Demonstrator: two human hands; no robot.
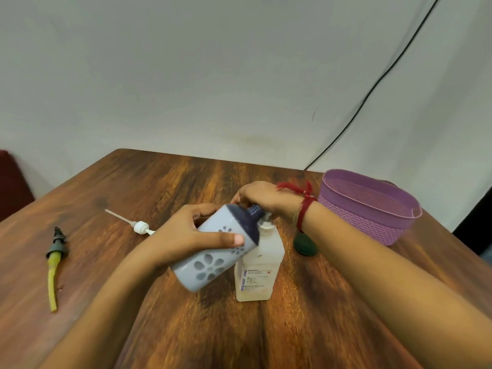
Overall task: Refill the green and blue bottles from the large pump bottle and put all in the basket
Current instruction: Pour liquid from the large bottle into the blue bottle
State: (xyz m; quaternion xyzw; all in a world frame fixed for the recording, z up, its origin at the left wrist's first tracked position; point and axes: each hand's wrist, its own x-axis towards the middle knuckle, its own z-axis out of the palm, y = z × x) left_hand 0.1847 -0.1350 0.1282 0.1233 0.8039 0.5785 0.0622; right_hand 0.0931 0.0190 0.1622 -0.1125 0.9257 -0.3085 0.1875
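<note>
Head: wooden table (159, 177), pale wall (213, 75)

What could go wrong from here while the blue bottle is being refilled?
1. The left hand holds the blue bottle tilted, its narrow neck beside the pump head; liquid could miss onto the table.
2. The right hand rests on top of the large pump bottle, whose body nobody steadies; it might tip.
3. The green bottle by the right wrist could get knocked.
</note>
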